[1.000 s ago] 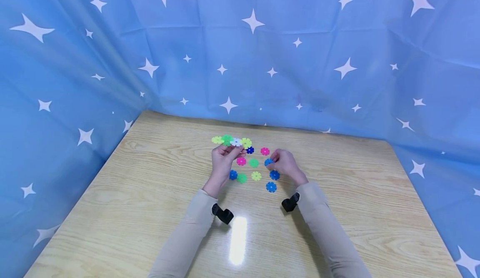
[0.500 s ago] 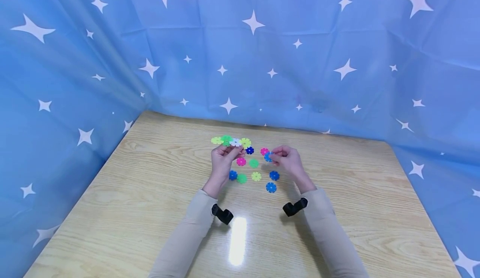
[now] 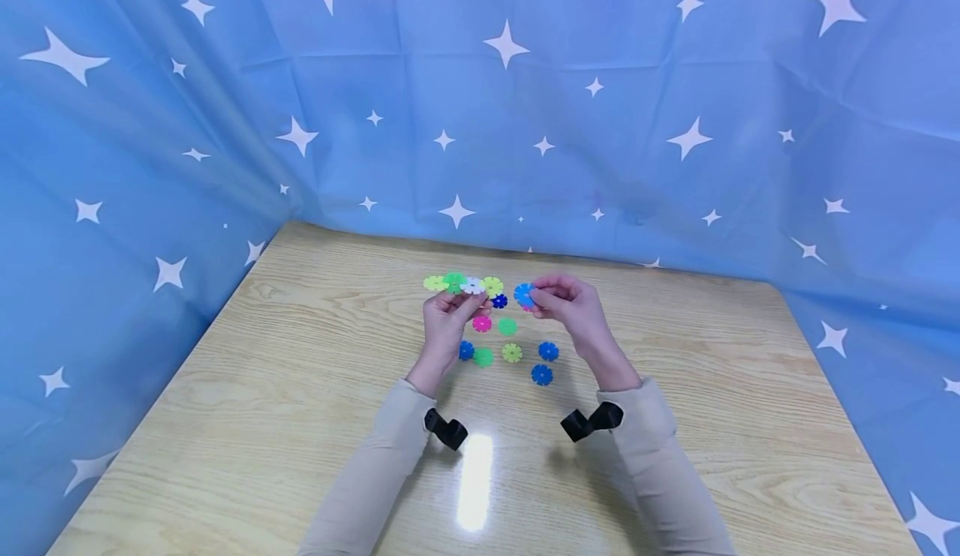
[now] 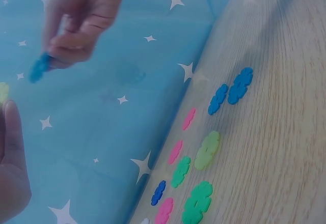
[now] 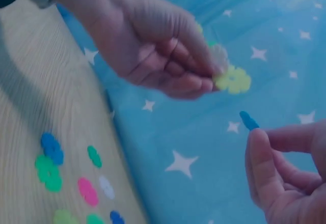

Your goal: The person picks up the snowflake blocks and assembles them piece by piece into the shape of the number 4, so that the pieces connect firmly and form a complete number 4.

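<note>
My left hand pinches a row of joined, notched snowflake discs above the table. From left to right the row runs yellow disc, green disc, white disc and another yellow disc at the end nearest my other hand. Between thumb and fingertips, my right hand pinches a blue snowflake disc. A short gap separates it from the yellow end; in the right wrist view the blue disc appears nearly edge-on. Behind it in the head view, a pink disc is mostly hidden.
Loose discs lie on the wooden table below my hands: a pink disc, green discs, a yellow disc and several blue discs. A star-patterned blue cloth hangs behind the table and along its sides.
My right hand has lifted the blue disc off the table and carried it up and leftward, towards the row. The left hand and its row have stayed almost still.
</note>
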The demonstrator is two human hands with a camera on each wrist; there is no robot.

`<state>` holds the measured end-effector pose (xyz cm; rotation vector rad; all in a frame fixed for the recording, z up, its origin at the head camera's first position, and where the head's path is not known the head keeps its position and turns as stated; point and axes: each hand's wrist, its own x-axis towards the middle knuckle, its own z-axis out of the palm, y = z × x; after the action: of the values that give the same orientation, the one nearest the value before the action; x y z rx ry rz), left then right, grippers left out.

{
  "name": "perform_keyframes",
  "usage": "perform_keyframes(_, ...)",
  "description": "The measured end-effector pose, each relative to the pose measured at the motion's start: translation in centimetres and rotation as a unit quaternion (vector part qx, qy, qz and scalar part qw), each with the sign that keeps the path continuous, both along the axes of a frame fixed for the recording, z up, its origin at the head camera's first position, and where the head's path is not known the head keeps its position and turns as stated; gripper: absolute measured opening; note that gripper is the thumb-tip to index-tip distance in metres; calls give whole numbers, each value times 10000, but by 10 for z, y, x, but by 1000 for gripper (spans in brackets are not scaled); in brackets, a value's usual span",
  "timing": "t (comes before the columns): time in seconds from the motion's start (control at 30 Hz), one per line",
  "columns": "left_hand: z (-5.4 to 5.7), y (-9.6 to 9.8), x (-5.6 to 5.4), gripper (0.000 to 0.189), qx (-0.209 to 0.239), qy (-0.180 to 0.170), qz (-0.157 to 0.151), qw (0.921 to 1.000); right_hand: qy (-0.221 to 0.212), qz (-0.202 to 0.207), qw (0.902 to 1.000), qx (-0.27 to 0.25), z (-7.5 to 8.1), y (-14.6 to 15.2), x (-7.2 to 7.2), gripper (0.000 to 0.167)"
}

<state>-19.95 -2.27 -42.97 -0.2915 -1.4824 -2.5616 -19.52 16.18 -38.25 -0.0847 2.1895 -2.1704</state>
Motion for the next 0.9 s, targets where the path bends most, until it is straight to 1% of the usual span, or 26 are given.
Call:
perform_keyframes(0.2,0,2,0,22,-34,18,27,10000,92,109,9995,-292,10,-8,5,19)
perform_keyframes(0.33,-1,3,0,20,-48,-15,38,10000,37,46,9994,-333,13,-12,6,19)
perform_keyframes(0.43,-1,3,0,22,-74,-19,50,10000,-39,-19,9995,-326,13,-15,6,19)
perform_keyframes(0.53,-1,3,0,25,-76,3,57,10000,-91,8,9993,-370,13,-16,5,21)
perform_keyframes(0.67,-1,3,0,25,-79,28,47,10000,-172,-34,9981,-597,12,-19,5,17)
perform_keyframes(0.77,0,2,1,19,-108,31,47,9999,-224,-185,9971,-703,12,-23,5,13)
perform_keyframes(0.9,1,1,2,6,-222,76,113,9997,-295,-397,9968,-634,12,-27,6,11)
